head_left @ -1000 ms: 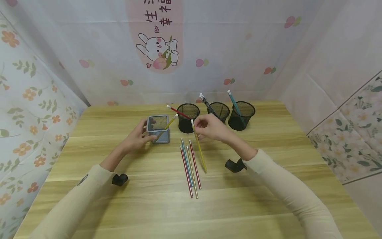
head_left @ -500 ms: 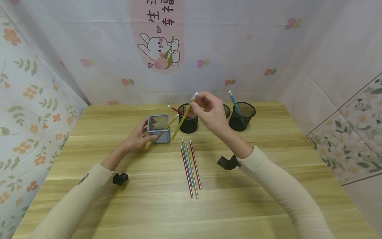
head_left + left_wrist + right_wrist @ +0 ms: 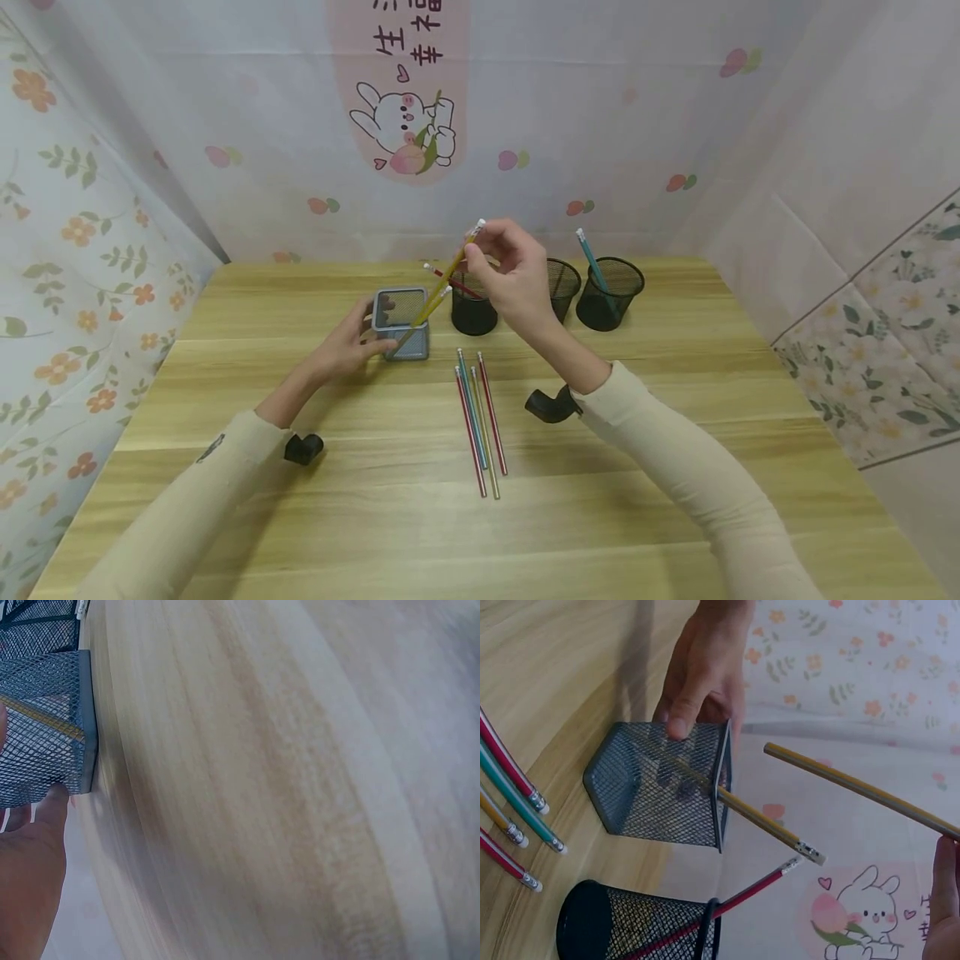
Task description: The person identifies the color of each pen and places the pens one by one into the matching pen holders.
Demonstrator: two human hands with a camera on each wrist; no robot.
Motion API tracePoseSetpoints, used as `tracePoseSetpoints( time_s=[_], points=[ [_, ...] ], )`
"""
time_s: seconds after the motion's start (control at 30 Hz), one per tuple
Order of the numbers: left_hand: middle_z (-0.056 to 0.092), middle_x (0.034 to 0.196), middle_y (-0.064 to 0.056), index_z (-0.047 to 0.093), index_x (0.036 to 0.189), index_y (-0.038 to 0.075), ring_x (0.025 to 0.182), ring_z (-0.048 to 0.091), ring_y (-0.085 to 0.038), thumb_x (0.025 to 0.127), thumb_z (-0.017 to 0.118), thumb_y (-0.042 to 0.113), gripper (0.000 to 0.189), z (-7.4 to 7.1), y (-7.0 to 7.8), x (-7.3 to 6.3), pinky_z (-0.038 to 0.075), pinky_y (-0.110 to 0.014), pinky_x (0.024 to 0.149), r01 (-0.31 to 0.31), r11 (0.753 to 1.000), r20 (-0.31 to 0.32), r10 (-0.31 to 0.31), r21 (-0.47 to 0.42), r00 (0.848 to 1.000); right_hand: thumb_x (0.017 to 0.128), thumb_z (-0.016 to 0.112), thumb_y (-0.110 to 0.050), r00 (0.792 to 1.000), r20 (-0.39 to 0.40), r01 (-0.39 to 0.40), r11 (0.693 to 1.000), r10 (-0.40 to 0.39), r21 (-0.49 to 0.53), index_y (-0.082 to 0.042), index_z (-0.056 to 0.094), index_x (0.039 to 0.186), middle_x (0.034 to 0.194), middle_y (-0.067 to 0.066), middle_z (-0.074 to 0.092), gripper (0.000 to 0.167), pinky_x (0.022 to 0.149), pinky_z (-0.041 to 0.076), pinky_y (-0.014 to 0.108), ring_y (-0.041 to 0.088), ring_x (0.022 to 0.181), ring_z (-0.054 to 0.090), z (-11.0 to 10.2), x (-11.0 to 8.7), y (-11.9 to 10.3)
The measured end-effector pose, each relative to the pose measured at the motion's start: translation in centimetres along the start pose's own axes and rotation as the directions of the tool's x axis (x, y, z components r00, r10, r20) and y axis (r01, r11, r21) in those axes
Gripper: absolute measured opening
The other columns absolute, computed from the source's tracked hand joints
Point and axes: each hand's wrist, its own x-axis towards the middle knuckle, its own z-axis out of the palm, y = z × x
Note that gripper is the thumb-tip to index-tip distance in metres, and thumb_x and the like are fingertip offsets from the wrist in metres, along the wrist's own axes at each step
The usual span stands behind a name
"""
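My left hand [image 3: 347, 346] grips a grey square mesh pencil holder [image 3: 414, 344], thumb on its near side and fingers at its far left side. A yellow pencil [image 3: 769, 823] leans inside it, eraser end sticking out over the rim. Near the eraser, my right hand [image 3: 516, 271] pinches another yellow pencil [image 3: 855, 786], tilted down to the left. In the right wrist view its lower end is outside the holder, apart from the rim. Only part of the left thumb and fingers show in the left wrist view, beside the mesh wall [image 3: 45, 761].
Right of the holder stand three round black mesh cups: one with a red pencil [image 3: 742, 895], a middle cup [image 3: 567, 287] partly behind my right hand, and a right cup [image 3: 597, 313] with a teal pencil [image 3: 592, 260]. Several pencils, including a red pencil [image 3: 492, 414], lie mid-table.
My right hand has lifted the yellow pencil up and moved it left, tilting its lower end toward the square holder. My left hand stays on the holder.
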Motion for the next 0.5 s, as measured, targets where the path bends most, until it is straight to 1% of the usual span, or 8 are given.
tracePoseSetpoints(
  time_s=[0.2,0.3,0.4,0.5],
  points=[
    [0.027,0.154,-0.029,0.023,0.151,-0.006,0.142,0.027,-0.052,0.098,0.064,-0.006,0.067,0.1,0.2,0.1,0.031,-0.057,0.114,-0.005,1.0,-0.001,0.005,-0.007,1.0,0.095,0.058,0.013,1.0,0.009,0.003,1.0,-0.003,-0.016,0.014,0.057,0.105,0.099,0.019,0.061,0.01,0.077,0.061,0.046,0.02,0.087,0.068,0.6,-0.2,0.4],
    [0.027,0.155,-0.028,0.022,0.152,-0.006,0.142,0.026,-0.052,0.098,0.064,-0.005,0.068,0.0,0.2,0.0,0.031,-0.057,0.114,0.002,1.0,0.003,-0.002,0.001,1.0,0.095,0.059,0.013,1.0,0.021,-0.001,1.0,0.001,-0.03,0.014,0.058,0.106,0.099,0.02,0.062,0.011,0.075,0.061,0.05,0.021,0.088,0.068,0.9,-0.4,0.7],
    [0.026,0.155,-0.028,0.022,0.152,-0.006,0.142,0.026,-0.051,0.098,0.064,-0.005,0.068,0.1,0.2,0.0,0.032,-0.057,0.113,0.008,1.0,0.006,-0.008,0.004,1.0,0.095,0.059,0.013,0.999,0.038,-0.004,0.999,0.006,-0.044,0.014,0.058,0.107,0.1,0.021,0.062,0.012,0.076,0.061,0.049,0.025,0.088,0.068,1.2,-0.6,1.1],
    [0.026,0.155,-0.028,0.021,0.151,-0.007,0.142,0.026,-0.051,0.098,0.064,-0.005,0.068,0.1,0.2,0.1,0.033,-0.058,0.113,0.0,1.0,0.008,0.0,0.004,1.0,0.095,0.059,0.013,0.999,0.052,-0.007,0.997,0.011,-0.072,0.014,0.058,0.107,0.1,0.022,0.063,0.012,0.077,0.061,0.044,0.031,0.087,0.068,1.3,-0.9,1.4]
  ],
)
